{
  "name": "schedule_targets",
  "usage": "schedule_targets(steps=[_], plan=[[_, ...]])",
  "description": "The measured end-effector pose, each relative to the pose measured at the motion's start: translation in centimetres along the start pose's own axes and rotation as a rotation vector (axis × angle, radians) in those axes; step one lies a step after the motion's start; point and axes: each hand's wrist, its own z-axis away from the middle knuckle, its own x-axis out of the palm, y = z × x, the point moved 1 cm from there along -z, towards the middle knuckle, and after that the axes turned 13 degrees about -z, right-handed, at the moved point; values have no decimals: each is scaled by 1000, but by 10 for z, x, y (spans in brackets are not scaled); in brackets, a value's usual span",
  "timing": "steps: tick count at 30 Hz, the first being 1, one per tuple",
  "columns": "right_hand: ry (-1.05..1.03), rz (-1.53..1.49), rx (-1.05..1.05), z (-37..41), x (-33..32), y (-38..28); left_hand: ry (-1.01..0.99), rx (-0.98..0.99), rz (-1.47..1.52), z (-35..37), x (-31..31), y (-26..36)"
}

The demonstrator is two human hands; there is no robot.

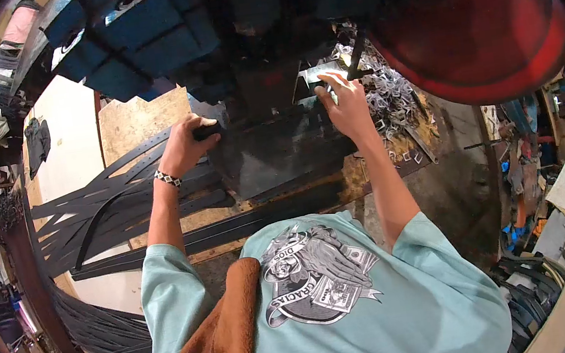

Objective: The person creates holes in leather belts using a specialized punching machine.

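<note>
left grip (183, 145): curled on dark piece (206, 131) | right grip (346, 104): beside piled metal pieces (388, 89) | black straps (116, 229): near left grip

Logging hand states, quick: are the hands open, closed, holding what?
Left hand: closed on a dark object, unclear what.
Right hand: open, thumb and fingers apart; whether it touches anything is unclear.

Dim grey floor (468, 146), pale table (63, 122)
</note>
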Motion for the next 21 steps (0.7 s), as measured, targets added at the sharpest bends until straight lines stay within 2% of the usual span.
schedule_targets(steps=[3,7,8,11,12,15,19,21], plan=[[-105,-54,142,-5,6,9,0,-30,-13,4,-4,1],[-69,-109,424,-15,10,7,1,-63,53,9,-2,-10],[-26,-145,358,-12,16,17,-10,-79,77,10,-3,-12],[-136,-227,602,-19,6,5,-44,-154,74,13,-3,-15],[-170,-250,620,-19,3,0,-31,-143,98,14,-3,-17],[-127,-76,450,-14,16,9,-11,-119,137,16,1,-19],[-108,-83,529,-18,20,11,-24,-128,136,13,1,-21],[-136,-34,493,-13,26,35,-42,-162,101,11,-3,-20]])
